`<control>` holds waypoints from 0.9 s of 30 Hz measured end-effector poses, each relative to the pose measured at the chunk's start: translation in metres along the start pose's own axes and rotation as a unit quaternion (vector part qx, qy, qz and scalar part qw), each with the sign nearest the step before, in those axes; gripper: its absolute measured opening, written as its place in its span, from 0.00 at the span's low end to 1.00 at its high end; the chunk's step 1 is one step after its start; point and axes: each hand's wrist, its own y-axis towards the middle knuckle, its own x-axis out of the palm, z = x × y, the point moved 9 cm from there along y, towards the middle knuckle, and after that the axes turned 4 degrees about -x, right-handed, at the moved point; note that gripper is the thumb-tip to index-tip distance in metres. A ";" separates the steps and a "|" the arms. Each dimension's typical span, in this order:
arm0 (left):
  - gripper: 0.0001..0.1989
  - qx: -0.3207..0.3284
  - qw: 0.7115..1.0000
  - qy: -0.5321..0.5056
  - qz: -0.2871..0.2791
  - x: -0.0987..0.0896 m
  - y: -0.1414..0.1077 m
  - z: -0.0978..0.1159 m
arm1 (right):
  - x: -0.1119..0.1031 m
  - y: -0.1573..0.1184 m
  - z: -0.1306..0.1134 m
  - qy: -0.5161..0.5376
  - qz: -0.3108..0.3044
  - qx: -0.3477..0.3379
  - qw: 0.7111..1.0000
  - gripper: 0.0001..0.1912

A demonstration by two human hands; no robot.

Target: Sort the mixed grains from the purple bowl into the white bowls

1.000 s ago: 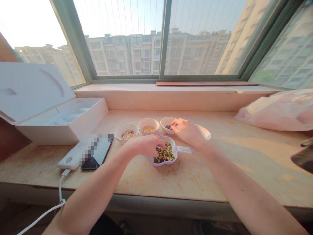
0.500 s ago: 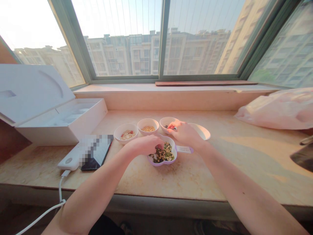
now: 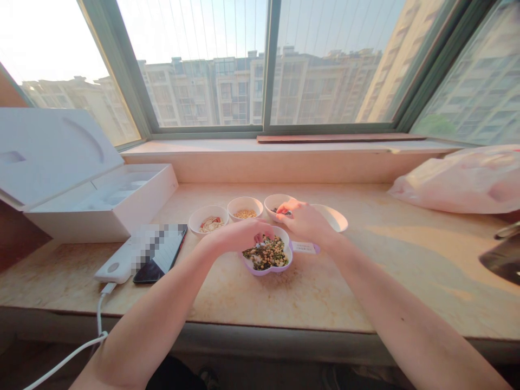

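A white, purple-edged lobed dish [image 3: 266, 272] holds mixed green, dark and tan beans [image 3: 270, 252]. Over its back left part is my left hand [image 3: 247, 235], fingers bent down and drawn together just above the beans; what they hold, if anything, is hidden. My right hand [image 3: 303, 219] reaches into the white bowl [image 3: 273, 199] behind the dish. Its fingertips are closed by the dark beans [image 3: 276, 210] there, and I cannot make out what is between them. To the left stand a bowl [image 3: 245, 201] of yellowish grains and a bowl [image 3: 195, 222] of pale and reddish pieces.
Partly behind my right wrist is another white bowl [image 3: 341, 221]. A labelled purple handle [image 3: 304, 247] juts from the dish. Left are a phone [image 3: 152, 271], a white power bank [image 3: 116, 266] with a cable and an open white box [image 3: 152, 187]. A plastic bag [image 3: 463, 184] lies right.
My left hand has lifted back slightly from the beans in the dish, uncovering more of them. My right hand stays at the bowl of dark beans. The view has shifted a little.
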 end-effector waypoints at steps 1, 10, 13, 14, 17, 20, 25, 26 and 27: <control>0.27 0.003 1.000 -0.006 0.008 -0.002 0.000 0.001 | 0.000 0.000 0.000 -0.001 0.000 0.001 1.000 0.16; 0.21 0.064 0.988 -0.038 0.133 -0.023 -0.001 0.013 | -0.010 -0.001 -0.005 0.070 0.030 -0.011 0.997 0.12; 0.19 0.082 0.970 -0.050 0.225 -0.038 -0.004 0.015 | -0.004 -0.003 -0.013 0.201 -0.024 -0.022 0.979 0.12; 0.16 0.093 0.961 -0.050 0.257 -0.043 -0.006 0.016 | 0.001 -0.004 -0.016 0.254 -0.057 -0.022 0.965 0.13; 0.12 0.124 0.940 -0.046 0.316 -0.052 -0.011 0.020 | 0.015 -0.007 -0.027 0.399 -0.131 -0.014 0.908 0.19; 0.08 0.133 0.931 -0.028 0.340 -0.053 -0.013 0.024 | 0.024 -0.008 -0.029 0.487 -0.142 0.001 0.862 0.24; 0.06 0.104 0.940 0.005 0.324 -0.045 -0.011 0.025 | 0.039 -0.008 -0.023 0.523 -0.157 0.037 0.837 0.22; 0.06 0.097 0.943 0.004 0.318 -0.043 -0.010 0.024 | 0.040 -0.008 -0.022 0.518 -0.157 0.038 0.840 0.22; 0.07 0.090 0.945 0.000 0.314 -0.042 -0.009 0.024 | 0.039 -0.007 -0.021 0.508 -0.155 0.036 0.846 0.23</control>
